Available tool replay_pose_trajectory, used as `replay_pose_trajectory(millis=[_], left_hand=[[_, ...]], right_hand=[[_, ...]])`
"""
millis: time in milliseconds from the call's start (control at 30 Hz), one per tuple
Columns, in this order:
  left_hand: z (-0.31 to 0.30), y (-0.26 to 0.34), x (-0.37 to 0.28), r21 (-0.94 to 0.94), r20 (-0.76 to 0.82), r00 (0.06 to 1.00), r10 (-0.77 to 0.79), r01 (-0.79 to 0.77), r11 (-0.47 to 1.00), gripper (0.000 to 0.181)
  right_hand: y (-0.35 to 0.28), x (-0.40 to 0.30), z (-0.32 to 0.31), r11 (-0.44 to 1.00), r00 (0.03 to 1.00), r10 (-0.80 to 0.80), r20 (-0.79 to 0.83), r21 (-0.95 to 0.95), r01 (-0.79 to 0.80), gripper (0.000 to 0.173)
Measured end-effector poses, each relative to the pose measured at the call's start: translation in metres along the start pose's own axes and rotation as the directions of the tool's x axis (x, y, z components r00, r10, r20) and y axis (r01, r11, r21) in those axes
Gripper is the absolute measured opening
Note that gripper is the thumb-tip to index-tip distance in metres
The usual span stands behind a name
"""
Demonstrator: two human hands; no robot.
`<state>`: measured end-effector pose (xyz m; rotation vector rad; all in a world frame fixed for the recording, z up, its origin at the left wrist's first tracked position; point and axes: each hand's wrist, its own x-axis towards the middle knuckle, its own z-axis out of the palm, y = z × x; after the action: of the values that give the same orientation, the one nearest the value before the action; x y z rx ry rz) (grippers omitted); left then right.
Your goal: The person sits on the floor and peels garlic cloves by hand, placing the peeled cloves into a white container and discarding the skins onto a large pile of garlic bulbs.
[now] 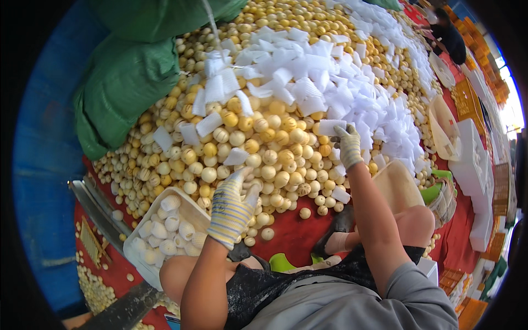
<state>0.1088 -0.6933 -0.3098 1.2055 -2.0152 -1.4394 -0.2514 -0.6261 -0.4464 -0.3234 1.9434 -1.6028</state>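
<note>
My right hand (350, 145), in a striped knit glove, pinches a white foam net sleeve (331, 127) above the right side of a large heap of small round pale-yellow melons (270, 156). Over the near edge of the heap is my left hand (234, 203), gloved the same way. Its fingers and thumb are apart, with nothing visible between them. Behind my right hand spreads a pile of loose white foam net sleeves (317, 78). To the left of my left hand, a white tub (134, 237) contains melons in foam sleeves (171, 225).
Green woven sacks (128, 86) rest against the heap at the left. A cream tub (396, 183) stands beside my right knee, and white foam boxes (470, 161) line the right. Another person (449, 39) works at the far right. Red sheeting (288, 235) covers the floor.
</note>
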Motion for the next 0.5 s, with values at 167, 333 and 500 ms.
replay_pose_trajectory(millis=[167,333,500], left_hand=[[0.011,-0.001,0.003,-0.273,-0.034,0.999,0.011,-0.02,0.962,0.049],[0.012,-0.003,0.008,-0.392,-0.099,0.995,0.016,-0.054,0.919,0.048],[0.0,0.005,-0.006,-0.273,-0.095,0.993,0.075,-0.099,0.957,0.043]], right_hand=[[-0.058,-0.128,0.056,0.975,0.932,-0.165,0.322,0.199,0.104,0.024],[-0.055,-0.231,0.102,0.914,0.811,-0.399,0.427,0.118,0.388,0.025],[-0.079,-0.261,0.086,0.865,0.788,-0.405,0.464,-0.084,0.494,0.023]])
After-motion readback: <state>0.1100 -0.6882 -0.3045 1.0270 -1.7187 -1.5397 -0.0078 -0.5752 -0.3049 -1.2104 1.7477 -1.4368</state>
